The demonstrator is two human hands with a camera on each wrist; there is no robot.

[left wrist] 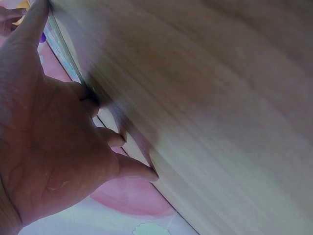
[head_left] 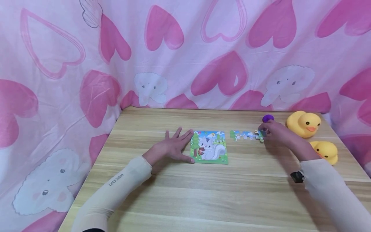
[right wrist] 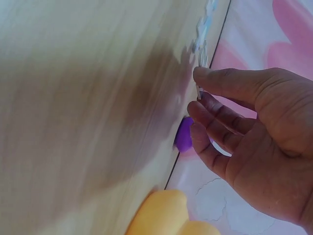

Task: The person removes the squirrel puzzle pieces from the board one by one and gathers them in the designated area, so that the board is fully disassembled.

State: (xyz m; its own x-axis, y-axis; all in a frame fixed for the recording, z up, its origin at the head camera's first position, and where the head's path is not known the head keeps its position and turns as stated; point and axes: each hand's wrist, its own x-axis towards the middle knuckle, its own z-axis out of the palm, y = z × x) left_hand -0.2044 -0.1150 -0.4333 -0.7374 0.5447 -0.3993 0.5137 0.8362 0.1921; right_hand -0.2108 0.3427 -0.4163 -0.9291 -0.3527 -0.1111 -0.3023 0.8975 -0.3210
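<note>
A small picture puzzle board (head_left: 209, 147) showing a white squirrel lies flat on the wooden table (head_left: 203, 199). My left hand (head_left: 181, 146) rests flat and spread on the table, fingertips and thumb against the board's left edge (left wrist: 61, 46); the left wrist view shows the palm (left wrist: 49, 142) pressed down. To the right of the board lies a short strip of joined puzzle pieces (head_left: 245, 135). My right hand (head_left: 265, 132) pinches the strip's right end between thumb and forefinger (right wrist: 215, 81), with the pieces (right wrist: 201, 49) running away from the fingertips.
A purple round object (head_left: 268, 118) sits just behind my right hand, also in the right wrist view (right wrist: 185, 134). Two yellow rubber ducks (head_left: 304, 123) (head_left: 325, 151) stand at the table's right edge. A pink heart-print cloth (head_left: 185, 54) hangs behind and around the table.
</note>
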